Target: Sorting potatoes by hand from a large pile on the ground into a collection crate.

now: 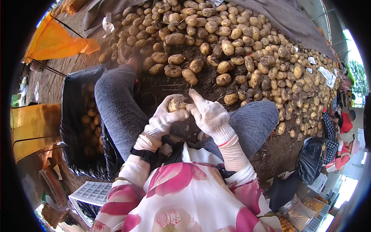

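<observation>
My left hand (166, 116), in a soiled white knit glove, is closed around a potato (176, 104) in front of my lap. Close beside it, my right hand (209, 113) in a matching glove points its index finger forward, with thumb and other fingers near the held potato; I cannot tell whether they touch it or hold anything. Just beyond my fingertips, loose potatoes (189, 76) lie on dark soil, and a large heap of potatoes (249, 34) spreads behind them. To my left stands a crate lined with black plastic (82, 121), with potatoes inside.
An upturned-looking white plastic crate (94, 192) is at lower left. Orange mesh bags (58, 40) hang at far left. Grey cloth (284, 17) borders the heap. At right are a black plastic bag (311, 156) and seated people (342, 156). My bent knees flank my hands.
</observation>
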Tool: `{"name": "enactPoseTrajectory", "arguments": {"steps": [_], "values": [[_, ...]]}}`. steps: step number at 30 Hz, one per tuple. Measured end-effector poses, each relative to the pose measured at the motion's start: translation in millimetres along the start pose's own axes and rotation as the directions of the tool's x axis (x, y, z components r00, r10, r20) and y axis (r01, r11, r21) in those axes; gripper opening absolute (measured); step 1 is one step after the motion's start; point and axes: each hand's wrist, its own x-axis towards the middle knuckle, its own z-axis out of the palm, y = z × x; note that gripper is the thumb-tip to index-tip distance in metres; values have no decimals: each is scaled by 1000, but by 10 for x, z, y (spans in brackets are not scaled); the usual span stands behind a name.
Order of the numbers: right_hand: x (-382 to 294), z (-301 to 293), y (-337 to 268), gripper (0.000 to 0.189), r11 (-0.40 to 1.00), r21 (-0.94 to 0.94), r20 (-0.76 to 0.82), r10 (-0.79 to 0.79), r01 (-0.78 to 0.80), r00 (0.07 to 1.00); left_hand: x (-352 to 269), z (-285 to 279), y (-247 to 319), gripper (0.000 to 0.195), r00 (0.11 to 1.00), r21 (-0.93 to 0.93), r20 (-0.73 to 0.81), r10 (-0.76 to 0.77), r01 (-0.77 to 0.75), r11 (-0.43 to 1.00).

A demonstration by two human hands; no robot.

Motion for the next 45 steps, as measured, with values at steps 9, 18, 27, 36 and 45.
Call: {"name": "enactPoseTrajectory", "arguments": {"steps": [9, 18, 27, 36, 45], "values": [[18, 165, 254, 33, 906, 404, 170, 60, -125, 984, -40, 21, 50, 76, 998, 115, 28, -55, 52, 992], [-116, 243, 381, 41, 821, 565, 57, 56, -78, 997, 7, -8, 8, 74, 996, 297, 82, -36, 10, 955], [-143, 338, 273, 44, 985, 172, 116, -40, 20, 992, 34, -88, -57, 69, 996, 308, 76, -51, 25, 951], [-88, 455, 421, 26, 901, 273, 31, 342, -337, 939, -10, -7, 4, 77, 968, 643, 146, 206, -251, 724], [-41, 162, 152, 12, 892, 408, -260, -89, 193, 962, 37, -31, 57, 80, 995, 177, 40, 97, -102, 979]]}}
